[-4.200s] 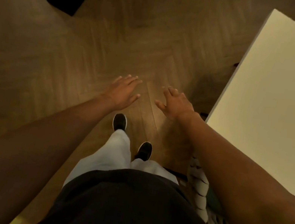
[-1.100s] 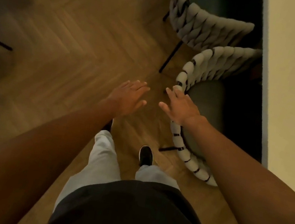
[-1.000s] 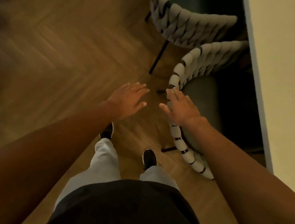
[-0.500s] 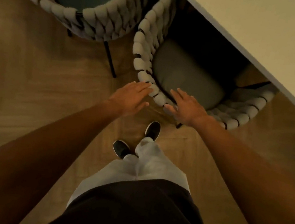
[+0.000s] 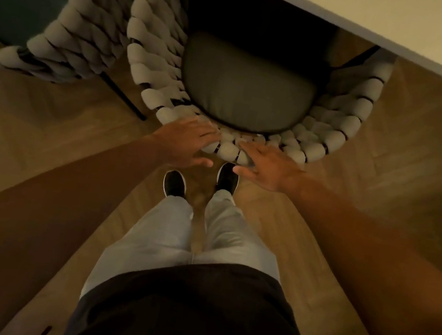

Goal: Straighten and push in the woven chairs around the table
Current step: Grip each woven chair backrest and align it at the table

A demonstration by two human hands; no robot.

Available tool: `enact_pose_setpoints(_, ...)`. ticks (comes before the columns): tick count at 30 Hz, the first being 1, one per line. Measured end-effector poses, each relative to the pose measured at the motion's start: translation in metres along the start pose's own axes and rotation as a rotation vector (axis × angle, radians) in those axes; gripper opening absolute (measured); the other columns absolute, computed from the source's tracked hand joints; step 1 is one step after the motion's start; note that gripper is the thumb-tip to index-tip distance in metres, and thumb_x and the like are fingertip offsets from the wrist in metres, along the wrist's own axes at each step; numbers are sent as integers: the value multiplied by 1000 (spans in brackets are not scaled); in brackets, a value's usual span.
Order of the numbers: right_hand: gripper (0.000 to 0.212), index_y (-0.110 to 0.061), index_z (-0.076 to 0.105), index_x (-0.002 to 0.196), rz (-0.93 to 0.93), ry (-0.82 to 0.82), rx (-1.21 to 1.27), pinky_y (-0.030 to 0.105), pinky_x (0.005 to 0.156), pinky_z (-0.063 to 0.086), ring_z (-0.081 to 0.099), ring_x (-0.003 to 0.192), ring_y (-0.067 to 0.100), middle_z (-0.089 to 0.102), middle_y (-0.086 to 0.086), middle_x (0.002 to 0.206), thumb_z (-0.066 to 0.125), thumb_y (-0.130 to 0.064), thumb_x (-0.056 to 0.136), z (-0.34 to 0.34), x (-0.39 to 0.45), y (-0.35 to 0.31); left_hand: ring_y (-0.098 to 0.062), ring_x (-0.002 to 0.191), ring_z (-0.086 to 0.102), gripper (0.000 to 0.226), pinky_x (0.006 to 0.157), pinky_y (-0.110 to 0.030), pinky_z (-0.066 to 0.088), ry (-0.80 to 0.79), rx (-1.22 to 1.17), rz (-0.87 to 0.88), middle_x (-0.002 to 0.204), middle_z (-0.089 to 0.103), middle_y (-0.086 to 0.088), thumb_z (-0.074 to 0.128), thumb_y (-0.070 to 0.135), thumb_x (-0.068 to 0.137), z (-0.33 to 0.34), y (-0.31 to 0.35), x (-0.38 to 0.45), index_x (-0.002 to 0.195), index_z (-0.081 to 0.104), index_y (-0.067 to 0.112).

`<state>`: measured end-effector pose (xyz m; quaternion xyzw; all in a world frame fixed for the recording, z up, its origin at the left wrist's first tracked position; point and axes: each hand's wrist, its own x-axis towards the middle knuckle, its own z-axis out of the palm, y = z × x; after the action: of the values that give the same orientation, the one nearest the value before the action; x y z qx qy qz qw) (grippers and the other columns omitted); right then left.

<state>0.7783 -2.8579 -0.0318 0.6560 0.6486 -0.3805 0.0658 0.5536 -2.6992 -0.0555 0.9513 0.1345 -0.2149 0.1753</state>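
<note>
- Two hands rest on the back rim of the woven chair [image 5: 153, 72]: the left hand [image 5: 188, 144] and the right hand [image 5: 270, 167] lie flat, fingers straight and spread, gripping nothing. Laid so on either side of the rim's middle, they look set to give an even shove toward the table [image 5: 387, 22].
- This chair stands directly ahead of the person, its dark seat cushion [image 5: 245, 89] partly under the table edge and the rest still out; I judge it not yet fully in.
- Just beside it on the left stands a second woven chair [image 5: 71, 40], the two backs close or touching; it may rub during the push.
- Thin dark chair legs [image 5: 125, 97] angle out over the wooden floor [image 5: 28, 133], near the person's shoes [image 5: 174, 184].
</note>
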Motion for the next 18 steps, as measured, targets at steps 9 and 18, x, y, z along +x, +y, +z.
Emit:
enact_pose_setpoints(9,67,-25,45,137,122,90,-203,42,88,52,62,108,29,64,6,126,36,-75,93,18,12,-1,-22,127,55,75,101,-43,47,23,2,80,144,55,0,35,77,90,8,-17,18,146,40,28)
enact_pose_setpoints(18,62,-17,56,125,183,246,-312,39,89,43,65,100,30,69,8,111,41,-70,94,37,16,-27,-26,119,60,72,96,-42,50,67,121,135,140,59,-7,33,69,94,4,-22,2,146,44,20)
